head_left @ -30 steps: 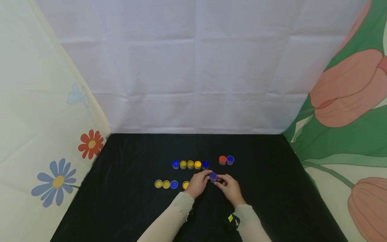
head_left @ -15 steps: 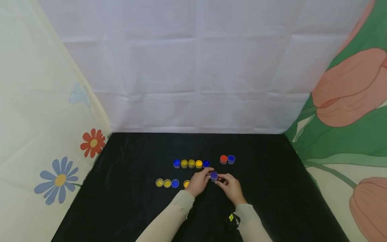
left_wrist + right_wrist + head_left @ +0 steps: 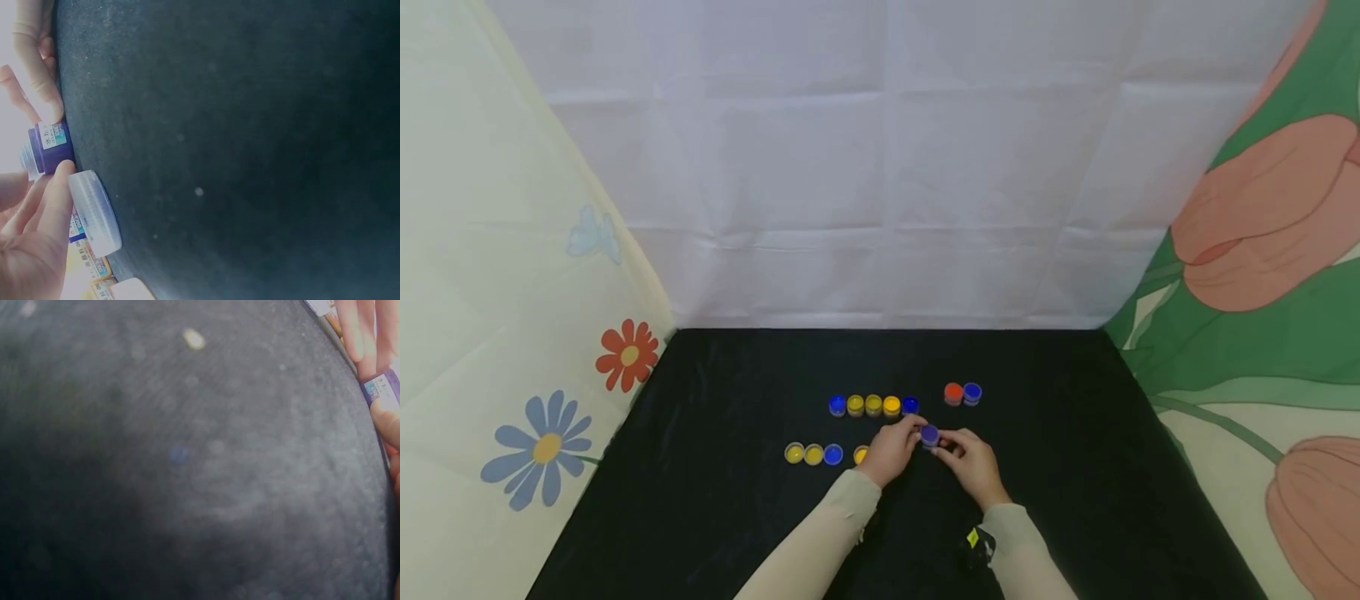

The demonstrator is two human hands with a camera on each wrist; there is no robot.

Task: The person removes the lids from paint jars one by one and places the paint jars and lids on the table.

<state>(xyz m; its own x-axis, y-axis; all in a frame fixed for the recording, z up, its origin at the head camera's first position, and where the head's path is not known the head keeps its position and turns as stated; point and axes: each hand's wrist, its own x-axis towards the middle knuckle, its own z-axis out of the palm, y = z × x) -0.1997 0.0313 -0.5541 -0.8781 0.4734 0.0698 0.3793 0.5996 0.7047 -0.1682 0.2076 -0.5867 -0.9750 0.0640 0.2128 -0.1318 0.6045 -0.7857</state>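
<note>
A small purple paint pot [image 3: 929,436] stands on the black cloth between the two hands. From its left, the left hand [image 3: 891,450] grips it with fingertips and thumb; the right hand [image 3: 976,468] pinches its right side. Up close in the left wrist view, the purple paint pot [image 3: 52,147] shows a printed label and a translucent lid. At the right wrist view's edge, the right thumb [image 3: 386,422] presses the label side of the pot. A yellow-orange paint pot [image 3: 861,454] is partly hidden behind the left hand.
Several blue and yellow pots [image 3: 873,406] form a row behind the hands. A red pot [image 3: 953,393] and a blue pot [image 3: 972,393] stand together at back right. Left of the hands are two yellow pots [image 3: 794,452] and a blue pot [image 3: 832,454]. A white cloth [image 3: 880,208] hangs behind.
Both hands stay at the purple paint pot with almost no visible movement. The whole head view shifts only slightly.
</note>
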